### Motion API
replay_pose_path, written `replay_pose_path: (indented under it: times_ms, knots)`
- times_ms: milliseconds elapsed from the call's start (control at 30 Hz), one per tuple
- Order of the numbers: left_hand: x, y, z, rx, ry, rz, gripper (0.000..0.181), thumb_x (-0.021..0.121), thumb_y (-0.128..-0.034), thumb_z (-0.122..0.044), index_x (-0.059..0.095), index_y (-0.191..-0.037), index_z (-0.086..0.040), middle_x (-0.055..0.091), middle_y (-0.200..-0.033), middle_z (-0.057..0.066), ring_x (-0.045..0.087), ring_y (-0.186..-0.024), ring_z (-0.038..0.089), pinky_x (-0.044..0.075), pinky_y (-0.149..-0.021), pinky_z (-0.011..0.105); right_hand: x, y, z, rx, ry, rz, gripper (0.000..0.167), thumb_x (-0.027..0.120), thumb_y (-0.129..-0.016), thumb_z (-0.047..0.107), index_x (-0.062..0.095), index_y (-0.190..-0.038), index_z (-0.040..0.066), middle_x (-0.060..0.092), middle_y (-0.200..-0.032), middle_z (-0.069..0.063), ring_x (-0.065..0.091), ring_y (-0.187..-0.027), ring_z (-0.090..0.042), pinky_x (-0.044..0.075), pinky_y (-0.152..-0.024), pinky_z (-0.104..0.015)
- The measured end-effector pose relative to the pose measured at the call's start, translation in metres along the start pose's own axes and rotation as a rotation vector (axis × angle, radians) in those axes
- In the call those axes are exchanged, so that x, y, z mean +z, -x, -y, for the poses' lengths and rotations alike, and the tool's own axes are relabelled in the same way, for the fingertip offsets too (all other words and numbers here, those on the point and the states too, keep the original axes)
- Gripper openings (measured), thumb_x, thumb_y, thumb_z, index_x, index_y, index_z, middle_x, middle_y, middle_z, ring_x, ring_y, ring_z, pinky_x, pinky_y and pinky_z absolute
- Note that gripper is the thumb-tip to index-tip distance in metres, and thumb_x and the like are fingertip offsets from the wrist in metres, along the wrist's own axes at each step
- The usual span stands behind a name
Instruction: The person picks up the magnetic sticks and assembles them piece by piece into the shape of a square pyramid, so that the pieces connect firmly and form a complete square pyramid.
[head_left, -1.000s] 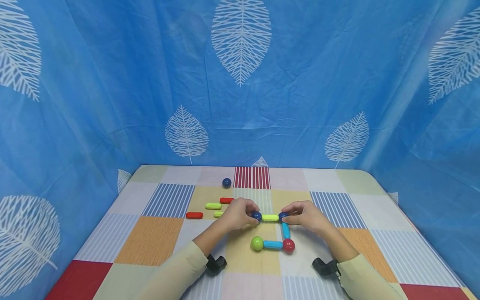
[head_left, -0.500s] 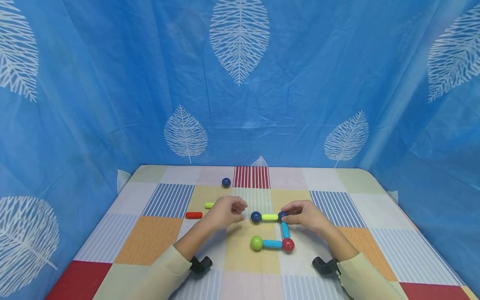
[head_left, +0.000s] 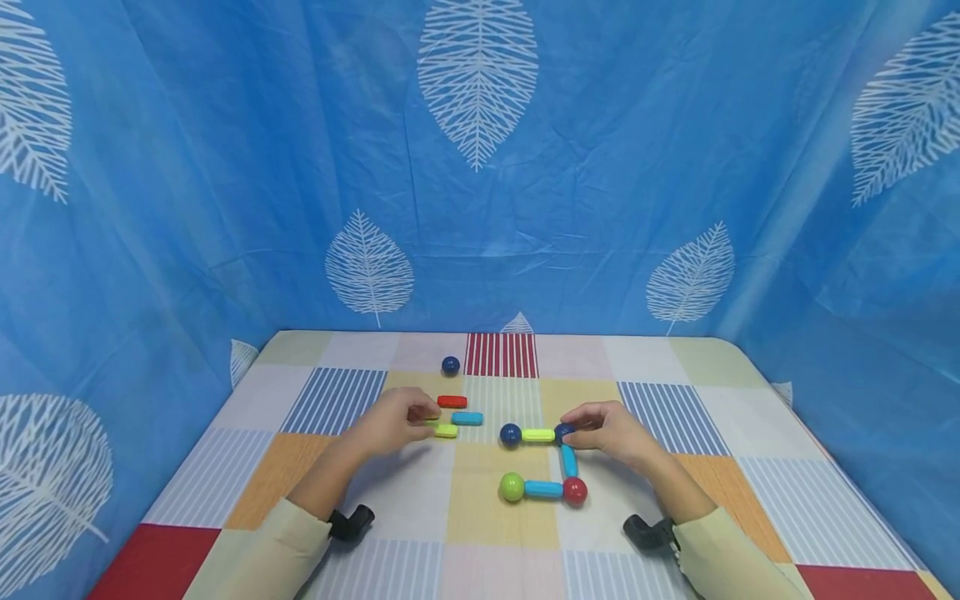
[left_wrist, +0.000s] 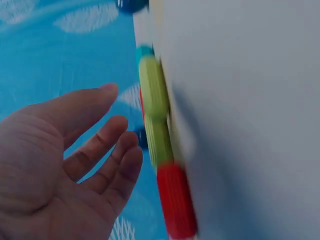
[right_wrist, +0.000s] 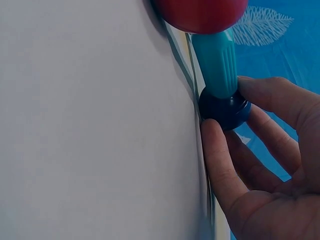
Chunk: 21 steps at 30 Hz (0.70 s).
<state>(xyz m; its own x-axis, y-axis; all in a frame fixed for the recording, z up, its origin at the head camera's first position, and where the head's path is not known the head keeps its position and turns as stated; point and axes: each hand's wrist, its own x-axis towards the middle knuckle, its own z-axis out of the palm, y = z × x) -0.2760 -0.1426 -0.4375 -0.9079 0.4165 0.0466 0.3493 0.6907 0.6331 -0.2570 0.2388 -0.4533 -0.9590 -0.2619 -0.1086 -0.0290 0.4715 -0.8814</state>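
Note:
With thumb and fingers, my right hand (head_left: 611,435) pinches a dark blue ball (right_wrist: 227,114) at one corner of a chain of balls and rods. A blue rod (right_wrist: 217,65) runs from that ball to a red ball (head_left: 575,491), then another blue rod (head_left: 543,489) leads to a green ball (head_left: 512,487). From the held ball a yellow-green rod (head_left: 537,435) reaches a second dark blue ball (head_left: 510,434). My left hand (head_left: 393,421) hovers by loose rods, its fingers apart and holding nothing. In the left wrist view, yellow-green rods (left_wrist: 155,90) and a red rod (left_wrist: 176,200) lie beyond its fingertips.
Another red rod (head_left: 452,402) and a loose blue rod (head_left: 468,418) lie right of my left hand. Farther back sits a loose dark blue ball (head_left: 450,365). A blue leaf-print curtain (head_left: 525,250) surrounds the patchwork-covered table (head_left: 510,571).
My left hand has let go of the chain's left dark blue ball and moved left to the loose rods. The right hand stays on its ball.

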Motion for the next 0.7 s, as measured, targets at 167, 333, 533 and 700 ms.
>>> replay_pose_path:
  times_ms: [167, 333, 533, 700]
  knots:
    - [-0.018, 0.007, 0.013, -0.089, -0.087, 0.061, 0.024, 0.084, -0.0829, -0.009, 0.077, -0.105, -0.016, 0.066, -0.097, -0.002, 0.059, -0.089, 0.015, 0.058, -0.081, 0.032, 0.000, 0.001, 0.001, 0.006, 0.006, -0.008, 0.033, 0.082, -0.086, 0.016, 0.075, -0.116, 0.005, 0.075, -0.113, -0.012, 0.067, -0.099, -0.020, 0.058, -0.079, -0.027]
    - [-0.028, 0.012, 0.021, -0.148, -0.078, 0.136, 0.028, 0.085, -0.0808, -0.005, 0.077, -0.103, -0.020, 0.062, -0.099, -0.002, 0.057, -0.091, 0.016, 0.059, -0.080, 0.029, 0.000, 0.001, 0.001, 0.012, 0.005, -0.012, 0.033, 0.082, -0.086, 0.016, 0.074, -0.116, 0.005, 0.075, -0.113, -0.012, 0.066, -0.099, -0.020, 0.059, -0.079, -0.027]
    - [-0.032, 0.013, 0.031, -0.155, -0.077, 0.169, 0.032, 0.081, -0.0827, 0.000, 0.076, -0.104, -0.023, 0.065, -0.104, -0.003, 0.057, -0.096, 0.018, 0.060, -0.087, 0.034, 0.000, 0.000, 0.000, 0.009, 0.007, -0.008, 0.033, 0.082, -0.086, 0.015, 0.074, -0.116, 0.005, 0.074, -0.113, -0.011, 0.066, -0.098, -0.020, 0.058, -0.078, -0.027]
    - [-0.036, 0.010, 0.038, -0.134, -0.053, 0.194, 0.034, 0.080, -0.0825, 0.003, 0.075, -0.107, -0.021, 0.068, -0.106, -0.002, 0.058, -0.095, 0.018, 0.059, -0.088, 0.035, 0.001, -0.001, 0.000, 0.014, 0.000, -0.007, 0.033, 0.082, -0.086, 0.015, 0.074, -0.116, 0.005, 0.074, -0.112, -0.011, 0.065, -0.097, -0.020, 0.058, -0.078, -0.027]
